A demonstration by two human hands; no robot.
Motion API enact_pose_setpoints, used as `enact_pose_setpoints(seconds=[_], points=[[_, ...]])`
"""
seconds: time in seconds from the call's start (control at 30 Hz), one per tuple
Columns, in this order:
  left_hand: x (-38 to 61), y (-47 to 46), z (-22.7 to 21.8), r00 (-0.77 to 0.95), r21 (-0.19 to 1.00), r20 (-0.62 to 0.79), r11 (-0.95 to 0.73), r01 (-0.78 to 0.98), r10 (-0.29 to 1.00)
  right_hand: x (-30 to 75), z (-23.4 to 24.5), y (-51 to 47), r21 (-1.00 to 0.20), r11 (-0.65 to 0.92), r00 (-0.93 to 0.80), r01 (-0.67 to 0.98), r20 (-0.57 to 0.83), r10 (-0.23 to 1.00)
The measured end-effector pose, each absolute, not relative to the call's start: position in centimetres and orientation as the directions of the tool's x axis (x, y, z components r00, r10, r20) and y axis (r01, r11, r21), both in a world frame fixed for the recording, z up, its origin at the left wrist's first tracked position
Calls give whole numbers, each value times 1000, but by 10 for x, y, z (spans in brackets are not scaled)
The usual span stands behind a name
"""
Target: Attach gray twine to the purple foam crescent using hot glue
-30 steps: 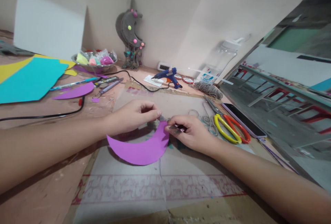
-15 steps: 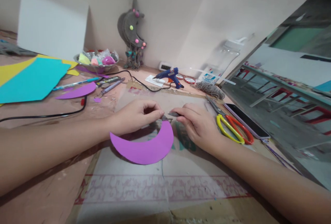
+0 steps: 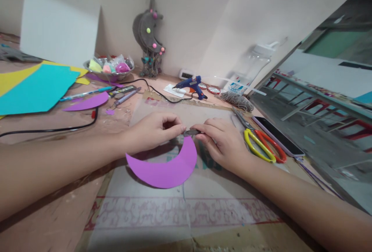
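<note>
Left hand (image 3: 158,130) and right hand (image 3: 222,139) meet at mid-frame, fingertips almost together! Left thumb and forefinger pinch at the upper tip of the crescent (image 3: 167,172); right thumb and forefinger pinch a dark bit of yarn (image 3: 192,132), drawn up close to that same tip. And there's the crescent, centre frame, bowed downward over the mat (image 3: 145,190); whether its lower edge touches is hard to call.

So what's the score? Cutting looks done: the curve is clean, and a purple offcut (image 3: 88,104) lies at the left of the frame. Covering looks barely under way: just a short grey patch at the tip, with the long purple sweep bare right round to the left point. By my reckoning, nearly all the wrapping is left.

Look to the upper middle: a grey moon (image 3: 145,31) stands against the wall, covered, dotted with bright balls and hung with strands. If that's the model, trimmings are left too; this crescent shows none. Glue gun (image 3: 190,85) above centre, yarn bundle (image 3: 236,101) and scissors (image 3: 255,143) toward the right, all out of the hands!
</note>
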State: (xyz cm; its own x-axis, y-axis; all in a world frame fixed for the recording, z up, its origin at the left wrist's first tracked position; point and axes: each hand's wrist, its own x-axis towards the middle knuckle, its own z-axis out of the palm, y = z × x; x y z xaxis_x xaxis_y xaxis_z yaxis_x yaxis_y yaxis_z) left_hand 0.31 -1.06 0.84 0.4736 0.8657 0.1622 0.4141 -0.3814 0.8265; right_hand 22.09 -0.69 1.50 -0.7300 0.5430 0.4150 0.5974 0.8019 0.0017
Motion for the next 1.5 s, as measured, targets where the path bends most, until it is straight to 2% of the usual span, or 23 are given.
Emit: enact_pose_setpoints(seconds=[0.17,0.5,0.93,1.03,1.23,1.5], points=[[4,-11,9,465,803,213,-425,417,859,221,15,-7,-23,800,-722,600,415,554],[4,-11,9,496,805,190,-423,416,848,222,14,-7,64,813,-752,578,430,501],[3,-10,8,514,828,162,-399,393,842,221,16,-7,103,814,-763,572,430,482],[3,-10,7,518,827,172,-408,386,838,221,15,-8,90,811,-756,578,435,490],[3,-10,9,504,845,138,-366,389,853,224,13,-6,-13,810,-723,587,442,531],[4,-9,8,512,835,148,-384,394,846,223,12,-6,-8,820,-736,572,437,517]])
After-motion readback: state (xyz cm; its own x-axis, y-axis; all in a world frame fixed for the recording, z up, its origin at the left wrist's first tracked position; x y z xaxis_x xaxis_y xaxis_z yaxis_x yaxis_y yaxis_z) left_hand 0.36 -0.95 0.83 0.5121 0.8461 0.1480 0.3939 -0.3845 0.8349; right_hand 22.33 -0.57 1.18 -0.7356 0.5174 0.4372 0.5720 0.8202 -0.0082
